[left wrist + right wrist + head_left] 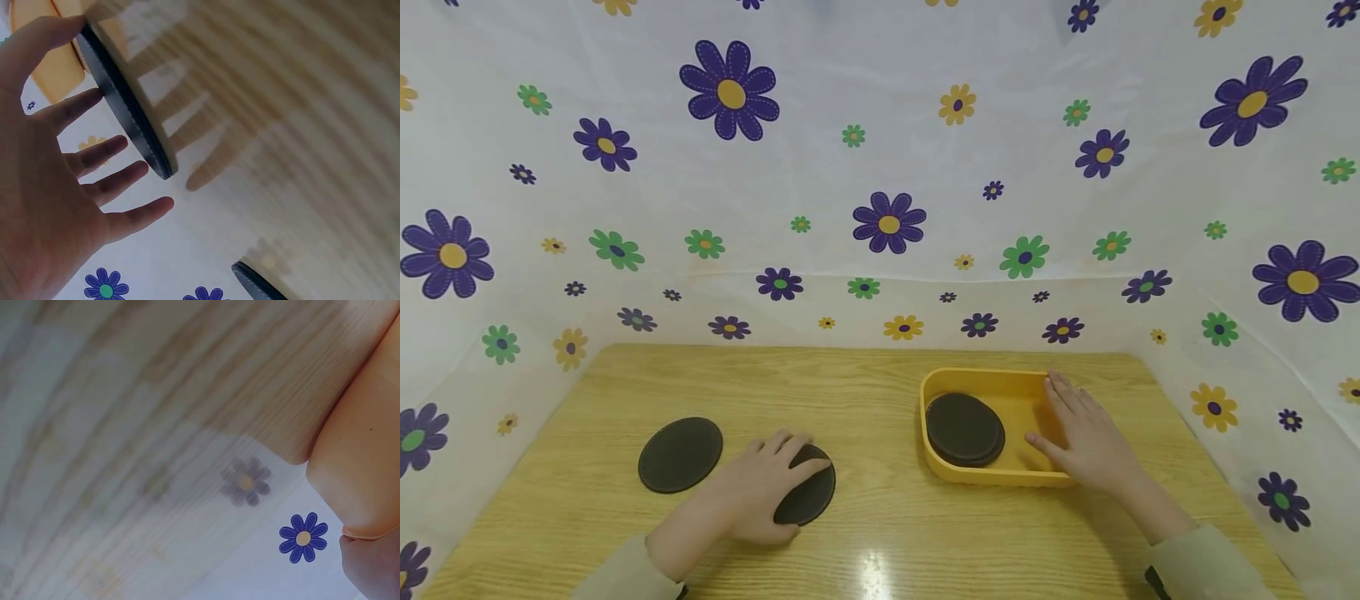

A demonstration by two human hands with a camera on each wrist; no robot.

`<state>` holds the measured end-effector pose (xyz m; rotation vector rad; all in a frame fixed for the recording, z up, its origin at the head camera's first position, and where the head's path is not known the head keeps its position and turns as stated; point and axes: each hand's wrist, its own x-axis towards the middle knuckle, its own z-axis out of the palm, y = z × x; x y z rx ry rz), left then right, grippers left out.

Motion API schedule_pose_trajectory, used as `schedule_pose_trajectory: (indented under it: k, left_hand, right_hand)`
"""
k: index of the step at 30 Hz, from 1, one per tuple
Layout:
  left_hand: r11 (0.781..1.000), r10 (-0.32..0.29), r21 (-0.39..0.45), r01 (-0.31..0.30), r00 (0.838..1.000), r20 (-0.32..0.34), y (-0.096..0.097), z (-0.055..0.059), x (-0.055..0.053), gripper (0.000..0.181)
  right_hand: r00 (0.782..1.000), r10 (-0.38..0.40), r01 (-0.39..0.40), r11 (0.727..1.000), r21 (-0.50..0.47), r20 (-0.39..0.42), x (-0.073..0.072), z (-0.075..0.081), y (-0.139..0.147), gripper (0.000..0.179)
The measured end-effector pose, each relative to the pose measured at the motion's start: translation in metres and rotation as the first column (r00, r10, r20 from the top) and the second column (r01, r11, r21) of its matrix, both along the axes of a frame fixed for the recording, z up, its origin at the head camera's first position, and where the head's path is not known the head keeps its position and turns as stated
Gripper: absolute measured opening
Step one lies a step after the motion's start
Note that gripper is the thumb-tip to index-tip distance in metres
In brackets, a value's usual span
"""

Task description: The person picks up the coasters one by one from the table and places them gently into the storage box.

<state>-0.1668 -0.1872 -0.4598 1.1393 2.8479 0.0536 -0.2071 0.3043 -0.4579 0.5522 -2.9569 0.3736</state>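
In the head view my left hand [763, 487] spans a black round coaster [808, 496] with stitched edging, thumb at its near rim and index finger at its far right rim. The left wrist view shows the coaster [125, 103] edge-on close over the wood, with the thumb tip on one end and the other fingers spread along its face. My right hand [1090, 437] rests on the right side of a yellow plastic box [1007, 477], fingers extended along the rim, thumb reaching over the inside. Overlapping black coasters [962, 429] lie in the box's left half.
Another black coaster [681, 454] lies flat left of my left hand. Everything stands on a wood-grain table [880, 533]. A white cloth [820, 183] printed with flowers walls off the back and both sides.
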Motion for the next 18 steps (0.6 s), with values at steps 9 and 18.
schedule_pose_trajectory:
  k: [9,18]
  left_hand:
    - [0.999,0.008,0.031,-0.009,1.0,0.019,0.0013,-0.0022,-0.0014,0.082]
    - [0.997,0.005,0.078,-0.008,0.999,0.046,0.0033,0.0,-0.0057,0.085]
  right_hand:
    - [0.999,0.002,-0.003,1.0,-0.009,-0.033,0.0005,-0.0022,0.0011,0.093]
    - [1.0,0.004,-0.004,1.0,0.0,-0.002,-0.0003,-0.0003,0.0003,0.095]
